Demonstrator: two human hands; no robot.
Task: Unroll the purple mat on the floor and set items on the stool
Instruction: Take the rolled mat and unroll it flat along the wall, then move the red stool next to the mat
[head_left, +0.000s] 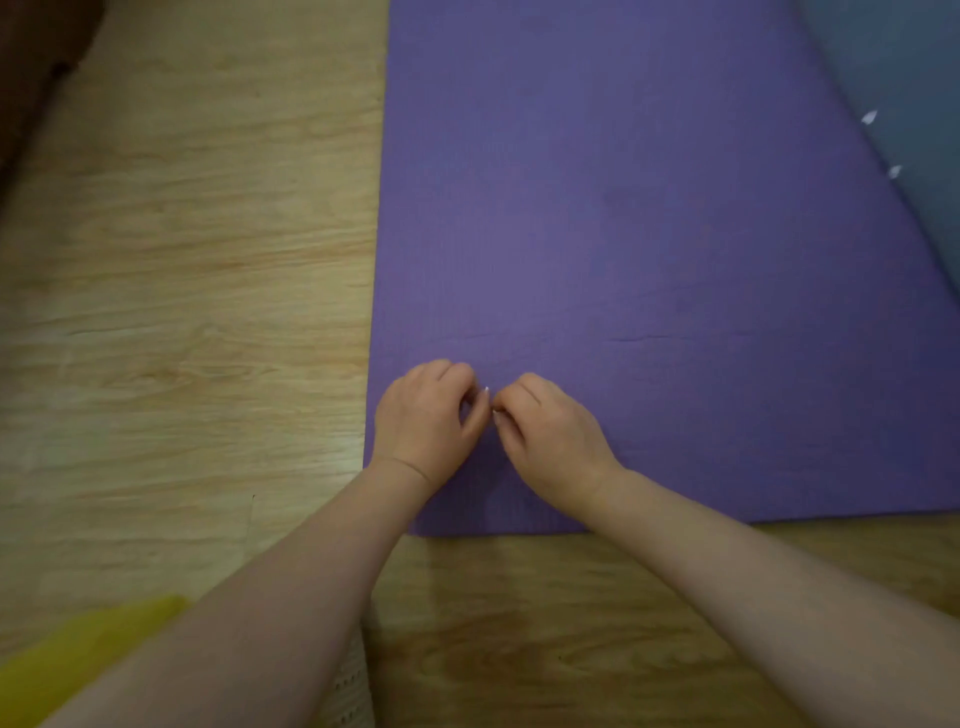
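On wooden floor (171, 291), purple mat (623, 234) lies flat, unrolled, near edge just ahead of forearms. Left hand (423, 421) and right hand (550, 436) rest on mat near its front left corner, fingertips touching each other. Both grips curled, fingers bent inward; cannot tell whether anything pinched. Grey surface (904, 78) beyond mat's right edge. Yellow object (78, 660) at lower left.
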